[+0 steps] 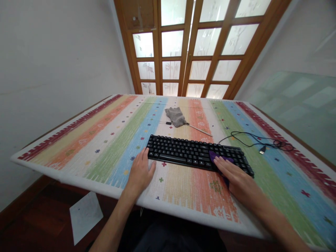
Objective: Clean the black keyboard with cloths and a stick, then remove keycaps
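Note:
A black keyboard (pixel 181 150) lies on the striped tablecloth in front of me. My left hand (pixel 141 169) holds its left front corner, with the fingers against the left end and the thumb apart, close to the front edge. Under my right hand (pixel 231 171) is a purple cloth (pixel 214 154), pressed onto the keys toward the right end. The fingers lie close together over the cloth and hide part of it and some keys. The keyboard's black cable (pixel 252 134) runs off to the right in loose loops, its USB plug (pixel 262 149) lying on the tablecloth.
Behind the keyboard lies a grey fabric piece (pixel 176 116) with a pale cord or stick (pixel 199 130). A small black object (pixel 168 123) is beside it. The tablecloth (pixel 105 150) covers the table. A white sheet (pixel 86 217) shows below the table's left front edge.

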The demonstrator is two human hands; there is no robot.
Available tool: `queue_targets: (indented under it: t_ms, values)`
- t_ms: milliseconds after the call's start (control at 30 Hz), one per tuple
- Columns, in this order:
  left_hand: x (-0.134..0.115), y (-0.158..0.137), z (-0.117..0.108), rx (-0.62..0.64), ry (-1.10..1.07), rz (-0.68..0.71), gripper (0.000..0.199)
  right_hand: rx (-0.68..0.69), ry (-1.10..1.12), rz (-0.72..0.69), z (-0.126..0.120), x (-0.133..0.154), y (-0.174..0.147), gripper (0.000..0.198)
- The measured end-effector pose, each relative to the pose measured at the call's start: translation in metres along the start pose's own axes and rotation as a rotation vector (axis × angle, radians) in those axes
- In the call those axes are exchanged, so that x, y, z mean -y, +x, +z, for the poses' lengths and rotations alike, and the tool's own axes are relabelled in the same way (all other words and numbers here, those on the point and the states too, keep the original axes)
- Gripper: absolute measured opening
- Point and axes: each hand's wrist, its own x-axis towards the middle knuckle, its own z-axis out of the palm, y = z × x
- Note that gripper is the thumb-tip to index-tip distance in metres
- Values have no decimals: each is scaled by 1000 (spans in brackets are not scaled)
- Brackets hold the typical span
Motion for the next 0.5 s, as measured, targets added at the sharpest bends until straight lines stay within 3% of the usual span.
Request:
queue_targets:
  t_ms: [267, 500]
  values:
    - [0, -1, 0, 9, -4, -8, 51, -19, -161, 13, -3, 14, 1, 66]
    - [0, -1, 0, 7, -18, -15, 50, 4, -325, 69, -6, 36, 2, 58]
